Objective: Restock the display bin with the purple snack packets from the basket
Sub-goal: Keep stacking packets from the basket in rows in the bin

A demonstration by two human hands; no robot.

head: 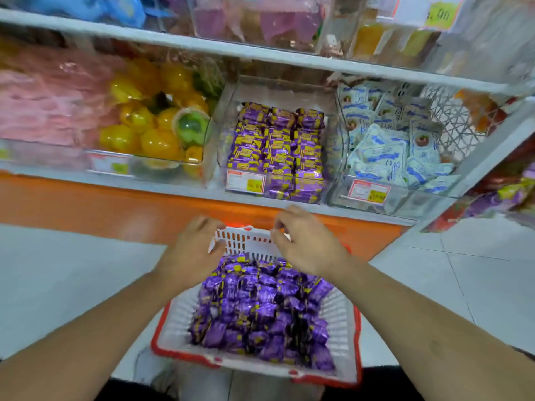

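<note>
Two hands hover over the far end of my red-rimmed white plastic basket (341,319): my left hand (191,250) loosely curled at its far rim, my right hand (307,244) with fingertips near together, holding nothing. Shiny purple foil snack packets (260,311) fill it; light, slippery, crinkly, best pinched at the sides. The clear display bin (278,91) sits beyond.
</note>
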